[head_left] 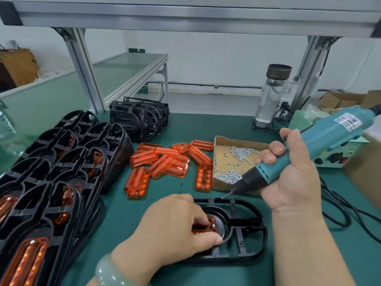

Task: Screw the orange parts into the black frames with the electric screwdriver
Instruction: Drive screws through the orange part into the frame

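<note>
Surface: green counter (144,219) under an aluminium rack.
Left hand (175,226): fingers curled, pinching the orange part (212,222) into the black frame (256,212) at the front of the counter.
Right hand (292,178): wrapped round the electric screwdriver (321,139), its bit over the frame's far rim.
Doing it well: hold the part seated and set the bit upright before triggering.
Hidden: fingers cover most of the part; I cannot tell whether the bit carries a screw.

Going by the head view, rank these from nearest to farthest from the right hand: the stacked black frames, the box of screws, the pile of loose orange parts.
1. The box of screws, just left of the right hand.
2. The pile of loose orange parts, further left, mid-table.
3. The stacked black frames, at the far left.
</note>
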Demonstrator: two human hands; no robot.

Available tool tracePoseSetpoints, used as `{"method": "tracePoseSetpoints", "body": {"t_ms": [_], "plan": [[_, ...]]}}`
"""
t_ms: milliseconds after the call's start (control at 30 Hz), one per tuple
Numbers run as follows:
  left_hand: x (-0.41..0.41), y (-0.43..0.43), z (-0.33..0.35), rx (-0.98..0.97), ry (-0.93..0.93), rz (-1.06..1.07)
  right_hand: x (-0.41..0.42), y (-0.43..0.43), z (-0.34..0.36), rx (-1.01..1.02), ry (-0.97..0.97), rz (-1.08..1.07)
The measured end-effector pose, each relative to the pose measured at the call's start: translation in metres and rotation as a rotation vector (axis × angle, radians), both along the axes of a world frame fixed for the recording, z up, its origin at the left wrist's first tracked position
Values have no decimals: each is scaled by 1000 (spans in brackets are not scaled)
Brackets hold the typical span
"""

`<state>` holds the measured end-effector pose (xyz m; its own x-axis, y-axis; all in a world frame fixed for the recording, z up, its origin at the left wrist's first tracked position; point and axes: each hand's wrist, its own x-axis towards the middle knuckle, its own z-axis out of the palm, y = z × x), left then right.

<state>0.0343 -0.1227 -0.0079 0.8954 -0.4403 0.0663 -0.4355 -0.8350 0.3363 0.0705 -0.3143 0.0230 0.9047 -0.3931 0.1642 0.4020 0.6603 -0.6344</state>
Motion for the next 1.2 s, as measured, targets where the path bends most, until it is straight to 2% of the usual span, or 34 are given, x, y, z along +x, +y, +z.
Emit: {"method": "tracePoseSetpoints", "body": {"t_ms": [167, 333, 467, 767, 967, 1200], "plan": [[4, -3, 12, 8, -55, 41, 2, -6, 2, 43, 14, -17], [35, -16, 26, -168, -59, 85, 2, -17, 2, 112, 56, -65], [70, -44, 35, -218, -94, 42, 5, -20, 1, 129, 116, -56], [110, -90, 25, 206, 49, -160, 9, -17, -2, 129, 181, -8], [122, -99, 29, 279, 193, -189, 9, -14, -1, 133, 173, 1], [121, -111, 40, 410, 162, -226, 9, -12, -2, 152, 191, 35]]}}
